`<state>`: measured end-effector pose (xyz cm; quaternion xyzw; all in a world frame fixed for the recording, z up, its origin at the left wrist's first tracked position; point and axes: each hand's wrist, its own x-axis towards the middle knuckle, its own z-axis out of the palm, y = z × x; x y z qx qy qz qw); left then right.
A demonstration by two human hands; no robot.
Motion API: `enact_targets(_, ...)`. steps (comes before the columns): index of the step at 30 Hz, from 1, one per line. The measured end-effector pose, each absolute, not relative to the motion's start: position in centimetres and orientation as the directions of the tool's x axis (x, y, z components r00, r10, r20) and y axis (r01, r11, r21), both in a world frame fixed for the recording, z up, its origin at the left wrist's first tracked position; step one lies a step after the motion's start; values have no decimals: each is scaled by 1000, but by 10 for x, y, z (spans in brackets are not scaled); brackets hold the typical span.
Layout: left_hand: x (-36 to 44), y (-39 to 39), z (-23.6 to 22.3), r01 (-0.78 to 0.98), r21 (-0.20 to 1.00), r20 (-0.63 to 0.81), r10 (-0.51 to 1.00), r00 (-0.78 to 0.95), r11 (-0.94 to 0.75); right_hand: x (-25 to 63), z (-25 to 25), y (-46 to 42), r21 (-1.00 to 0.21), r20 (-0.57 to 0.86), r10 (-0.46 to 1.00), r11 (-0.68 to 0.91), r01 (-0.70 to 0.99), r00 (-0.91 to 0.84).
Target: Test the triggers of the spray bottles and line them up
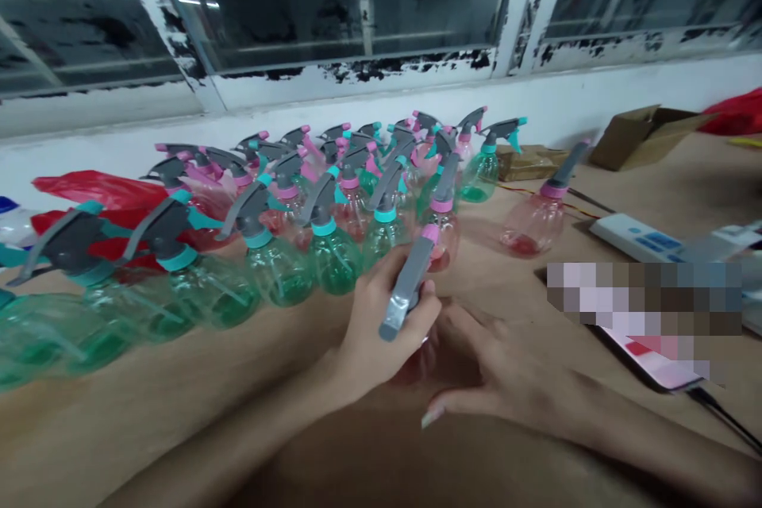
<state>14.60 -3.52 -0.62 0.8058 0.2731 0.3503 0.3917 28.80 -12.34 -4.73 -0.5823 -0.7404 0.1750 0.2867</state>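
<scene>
My left hand (372,333) is closed around the neck of a pink spray bottle (409,282) with a grey and pink trigger head. Most of its clear pink body is hidden behind my fingers. Just right of that bottle, my right hand (512,369) has its thumb and fingers apart; whether its fingertips touch the bottle I cannot tell. Another pink spray bottle (441,218) stands right behind the held one. A green spray bottle (336,258) is in the front row to the left. Apart on the right stands one more pink spray bottle (536,218), slightly blurred.
Rows of green and pink spray bottles fill the table's left and back, beside red plastic bags (107,194). On the right are a phone (648,349) with a cable, a white device (643,238) with wires, and an open cardboard box (640,139). Windows rise behind.
</scene>
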Motion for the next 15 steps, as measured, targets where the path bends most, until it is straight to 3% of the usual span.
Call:
enact_targets(5,205,-49,-15,29,800,454,637,623,-599,314,-56,-142,-488,377,925,160,858,42)
enact_targets(8,237,-56,-13,-16,775,492,588,643,-631,337,-58,-150,-416,393,913,75,906,105)
enact_targets(15,257,-50,-10,-61,740,483,466,741,-670,381,-47,-142,-365,443,895,120,923,59)
